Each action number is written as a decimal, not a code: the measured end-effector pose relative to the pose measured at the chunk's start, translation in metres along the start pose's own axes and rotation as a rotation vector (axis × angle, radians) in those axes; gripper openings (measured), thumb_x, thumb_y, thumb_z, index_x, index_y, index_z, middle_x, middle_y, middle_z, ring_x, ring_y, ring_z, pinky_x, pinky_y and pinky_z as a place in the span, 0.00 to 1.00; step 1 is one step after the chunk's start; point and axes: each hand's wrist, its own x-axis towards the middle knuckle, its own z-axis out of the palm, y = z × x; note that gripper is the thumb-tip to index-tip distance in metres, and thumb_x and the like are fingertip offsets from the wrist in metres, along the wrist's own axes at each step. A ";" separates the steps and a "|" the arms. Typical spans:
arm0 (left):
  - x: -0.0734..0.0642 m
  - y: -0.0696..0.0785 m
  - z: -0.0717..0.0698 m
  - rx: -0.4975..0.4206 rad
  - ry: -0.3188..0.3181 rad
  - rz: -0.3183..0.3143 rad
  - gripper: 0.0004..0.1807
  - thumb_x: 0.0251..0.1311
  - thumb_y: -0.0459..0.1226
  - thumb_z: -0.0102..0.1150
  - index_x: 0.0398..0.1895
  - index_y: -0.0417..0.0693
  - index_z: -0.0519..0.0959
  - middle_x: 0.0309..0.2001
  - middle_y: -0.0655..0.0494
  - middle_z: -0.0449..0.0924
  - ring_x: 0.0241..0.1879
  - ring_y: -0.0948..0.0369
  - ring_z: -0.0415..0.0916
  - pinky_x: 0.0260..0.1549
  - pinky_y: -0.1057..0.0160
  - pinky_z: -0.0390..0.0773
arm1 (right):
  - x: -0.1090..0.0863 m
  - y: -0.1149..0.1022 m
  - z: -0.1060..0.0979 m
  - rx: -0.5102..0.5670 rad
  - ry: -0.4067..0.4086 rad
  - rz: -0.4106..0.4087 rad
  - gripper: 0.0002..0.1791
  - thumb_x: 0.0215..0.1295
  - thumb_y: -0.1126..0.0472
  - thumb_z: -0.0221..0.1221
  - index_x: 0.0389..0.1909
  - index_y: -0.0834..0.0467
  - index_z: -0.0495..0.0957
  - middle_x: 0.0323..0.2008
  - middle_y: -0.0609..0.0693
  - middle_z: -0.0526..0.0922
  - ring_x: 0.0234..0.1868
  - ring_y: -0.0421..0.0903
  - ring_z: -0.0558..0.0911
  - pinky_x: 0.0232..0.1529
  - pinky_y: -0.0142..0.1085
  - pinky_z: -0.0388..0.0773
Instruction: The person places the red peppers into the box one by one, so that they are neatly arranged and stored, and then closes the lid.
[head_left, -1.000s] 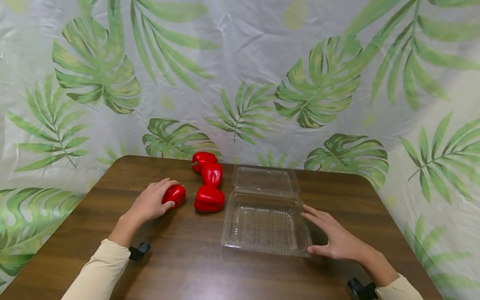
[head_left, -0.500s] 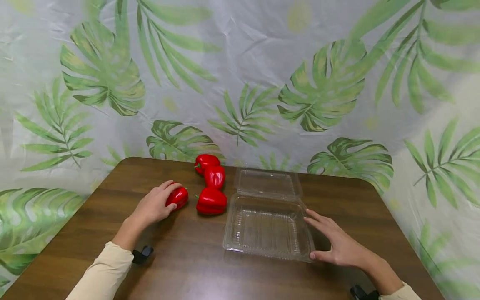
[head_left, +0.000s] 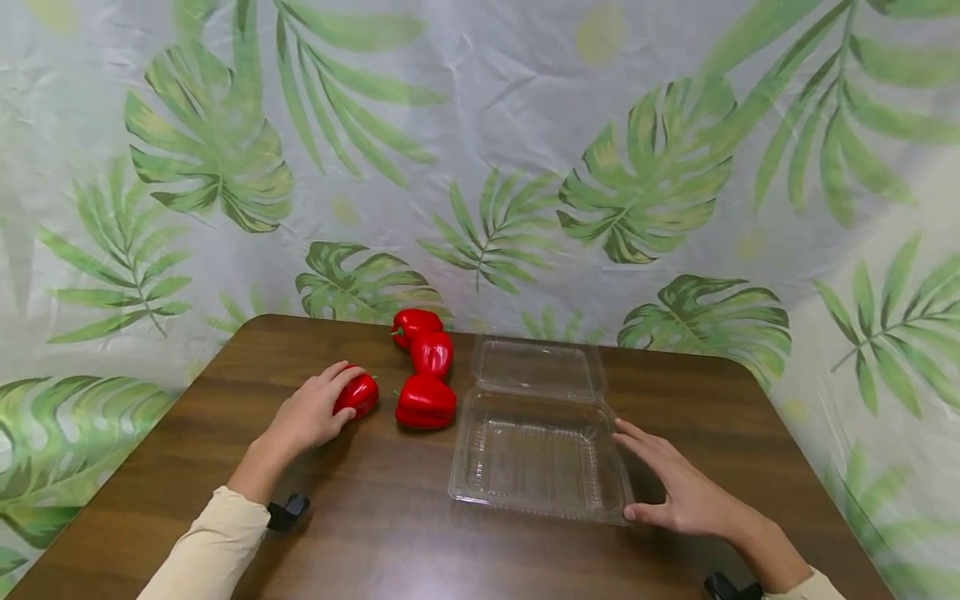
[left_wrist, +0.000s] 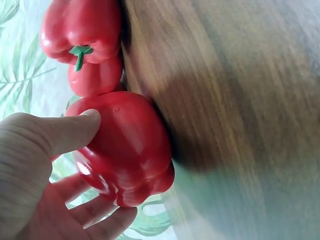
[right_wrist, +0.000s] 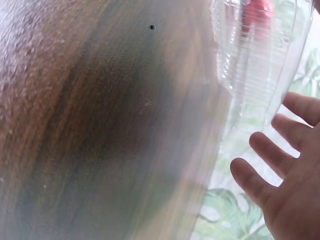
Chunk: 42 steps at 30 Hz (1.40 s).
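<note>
My left hand (head_left: 311, 411) holds a red bell pepper (head_left: 358, 395) on the left part of the table. In the left wrist view, the thumb lies on the side of this pepper (left_wrist: 127, 142) and the other fingers reach round its far side. On the right, my right hand (head_left: 678, 483) touches the right edge of a clear plastic clamshell container (head_left: 536, 462), fingers fairly straight and spread. In the right wrist view, fingertips sit by the clear wall of the container (right_wrist: 255, 75). Its lid (head_left: 536, 367) lies folded back, away from me, and nothing is inside the container.
Three more red bell peppers stand in a row left of the container: a near one (head_left: 425, 402), a middle one (head_left: 432, 354) and a far one (head_left: 415, 326). The brown wooden table (head_left: 390, 533) ends at a leaf-patterned curtain (head_left: 495, 125) behind.
The head view has shifted slightly, so everything appears a little lower and further right. Both hands keep their places, the left on the pepper and the right at the container's edge.
</note>
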 end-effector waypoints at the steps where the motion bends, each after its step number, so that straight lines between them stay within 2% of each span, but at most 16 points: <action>1: 0.000 0.000 0.001 0.000 -0.002 -0.002 0.33 0.59 0.36 0.65 0.69 0.49 0.67 0.72 0.37 0.63 0.60 0.35 0.72 0.50 0.35 0.78 | -0.001 0.000 0.000 0.004 -0.003 0.002 0.48 0.54 0.49 0.71 0.73 0.62 0.61 0.75 0.64 0.59 0.67 0.59 0.62 0.51 0.65 0.72; 13: -0.004 -0.001 0.005 -0.006 0.029 0.007 0.33 0.59 0.36 0.65 0.69 0.49 0.68 0.72 0.37 0.64 0.59 0.35 0.72 0.50 0.35 0.78 | -0.003 0.002 0.004 0.028 0.005 0.007 0.48 0.55 0.50 0.70 0.74 0.61 0.60 0.76 0.62 0.57 0.68 0.58 0.61 0.51 0.66 0.72; 21: -0.007 -0.004 0.001 -0.023 0.041 0.011 0.33 0.58 0.35 0.66 0.69 0.49 0.69 0.71 0.37 0.64 0.61 0.35 0.71 0.54 0.34 0.76 | 0.001 0.001 0.005 0.001 0.016 -0.018 0.49 0.53 0.51 0.71 0.73 0.61 0.61 0.75 0.62 0.59 0.69 0.54 0.62 0.50 0.64 0.73; 28: -0.012 -0.005 0.000 -0.032 0.044 0.021 0.32 0.57 0.35 0.66 0.68 0.48 0.70 0.70 0.37 0.66 0.60 0.35 0.71 0.52 0.34 0.77 | -0.002 0.002 0.004 0.013 0.016 -0.004 0.48 0.54 0.50 0.71 0.73 0.60 0.62 0.76 0.61 0.59 0.67 0.57 0.63 0.50 0.67 0.72; 36: -0.018 -0.003 -0.002 -0.086 0.165 0.053 0.32 0.57 0.34 0.66 0.68 0.48 0.70 0.70 0.39 0.66 0.62 0.36 0.71 0.56 0.34 0.75 | 0.001 0.003 0.004 -0.033 0.016 -0.004 0.48 0.54 0.48 0.71 0.73 0.58 0.62 0.76 0.58 0.60 0.67 0.57 0.65 0.51 0.63 0.74; 42: -0.021 0.006 -0.006 -0.096 0.208 0.083 0.33 0.57 0.34 0.67 0.68 0.48 0.71 0.70 0.40 0.67 0.62 0.38 0.72 0.55 0.35 0.75 | 0.000 0.002 0.004 -0.057 0.019 0.004 0.48 0.54 0.47 0.71 0.73 0.57 0.62 0.76 0.57 0.61 0.68 0.57 0.66 0.51 0.61 0.74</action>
